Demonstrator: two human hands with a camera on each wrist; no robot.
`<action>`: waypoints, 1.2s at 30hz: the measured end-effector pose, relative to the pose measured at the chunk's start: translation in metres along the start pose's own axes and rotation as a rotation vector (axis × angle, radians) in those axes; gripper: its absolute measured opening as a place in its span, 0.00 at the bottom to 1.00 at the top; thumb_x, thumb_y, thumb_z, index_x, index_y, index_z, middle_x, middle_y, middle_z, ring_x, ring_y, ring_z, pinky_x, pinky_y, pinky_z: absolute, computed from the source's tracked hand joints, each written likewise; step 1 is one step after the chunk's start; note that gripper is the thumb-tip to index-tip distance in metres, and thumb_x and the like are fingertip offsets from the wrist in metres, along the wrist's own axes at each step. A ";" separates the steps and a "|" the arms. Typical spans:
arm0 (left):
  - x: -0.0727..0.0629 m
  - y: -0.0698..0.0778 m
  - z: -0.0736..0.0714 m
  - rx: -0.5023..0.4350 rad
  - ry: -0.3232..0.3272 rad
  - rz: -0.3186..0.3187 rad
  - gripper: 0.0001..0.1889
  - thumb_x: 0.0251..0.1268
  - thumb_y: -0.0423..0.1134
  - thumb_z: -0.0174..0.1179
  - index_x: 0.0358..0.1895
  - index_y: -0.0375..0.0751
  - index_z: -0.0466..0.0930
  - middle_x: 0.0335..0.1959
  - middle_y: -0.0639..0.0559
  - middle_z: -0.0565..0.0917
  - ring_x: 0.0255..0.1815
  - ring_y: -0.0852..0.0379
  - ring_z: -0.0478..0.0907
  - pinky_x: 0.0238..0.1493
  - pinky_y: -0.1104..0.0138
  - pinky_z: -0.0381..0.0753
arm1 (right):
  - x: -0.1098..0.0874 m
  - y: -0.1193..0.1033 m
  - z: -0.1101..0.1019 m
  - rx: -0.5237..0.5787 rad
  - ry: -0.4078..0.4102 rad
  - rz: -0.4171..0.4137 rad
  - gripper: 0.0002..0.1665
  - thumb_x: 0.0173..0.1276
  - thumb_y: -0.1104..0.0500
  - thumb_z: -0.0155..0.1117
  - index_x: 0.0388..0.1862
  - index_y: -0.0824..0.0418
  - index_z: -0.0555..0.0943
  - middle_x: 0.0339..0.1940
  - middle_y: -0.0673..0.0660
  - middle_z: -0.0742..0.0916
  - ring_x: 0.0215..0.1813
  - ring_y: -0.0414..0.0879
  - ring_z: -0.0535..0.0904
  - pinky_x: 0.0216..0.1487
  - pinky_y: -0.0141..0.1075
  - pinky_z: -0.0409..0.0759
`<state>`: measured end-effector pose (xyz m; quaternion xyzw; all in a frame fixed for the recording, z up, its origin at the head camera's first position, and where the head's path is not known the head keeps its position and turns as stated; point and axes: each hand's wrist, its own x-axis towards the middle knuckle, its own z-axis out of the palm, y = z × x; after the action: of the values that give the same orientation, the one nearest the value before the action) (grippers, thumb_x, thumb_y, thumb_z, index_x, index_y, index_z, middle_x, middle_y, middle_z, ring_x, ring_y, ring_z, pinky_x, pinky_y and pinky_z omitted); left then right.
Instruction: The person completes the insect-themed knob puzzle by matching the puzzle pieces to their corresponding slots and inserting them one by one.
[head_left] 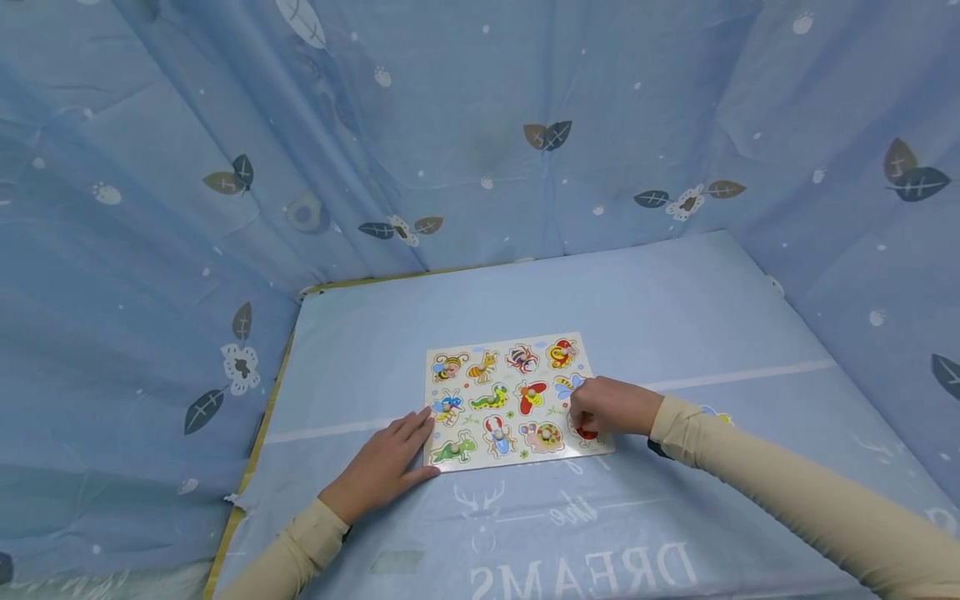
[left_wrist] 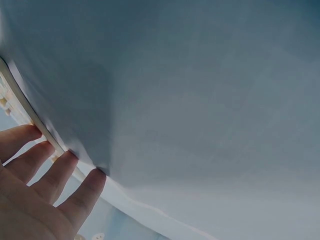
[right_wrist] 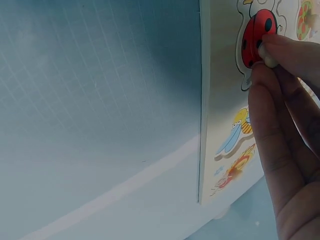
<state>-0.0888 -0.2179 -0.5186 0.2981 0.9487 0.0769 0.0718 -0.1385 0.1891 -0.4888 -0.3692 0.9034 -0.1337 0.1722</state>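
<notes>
A wooden knob puzzle board [head_left: 513, 457] with several colourful insect pictures lies flat on the covered table. My right hand [head_left: 611, 406] is over its right side. Thumb and fingers pinch the pale knob of a red ladybug piece [right_wrist: 258, 32], which sits over the ladybug-shaped outline near the board's corner. Just beside it is the bee-shaped spot [right_wrist: 239, 129] with blue wings. My left hand [head_left: 382, 462] lies along the opposite edge with fingers extended, and its fingertips [left_wrist: 97, 175] touch the board's rim.
A loose yellow-and-blue piece [head_left: 717, 414] lies on the table to the right, partly hidden behind my right forearm. Light blue printed cloth [head_left: 480, 304] covers the table. Patterned curtains [head_left: 480, 150] hang along the back and both sides.
</notes>
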 end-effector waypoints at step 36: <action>0.000 0.001 -0.001 0.005 0.011 -0.005 0.44 0.71 0.64 0.61 0.79 0.38 0.64 0.82 0.44 0.64 0.80 0.39 0.65 0.74 0.44 0.72 | -0.111 0.063 -0.024 0.011 0.087 0.316 0.20 0.53 0.62 0.82 0.46 0.61 0.88 0.44 0.52 0.88 0.42 0.46 0.84 0.39 0.38 0.85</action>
<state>-0.0881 -0.2174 -0.5170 0.2957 0.9500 0.0758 0.0662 -0.1130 0.3146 -0.4670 -0.2156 0.9561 -0.1257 0.1536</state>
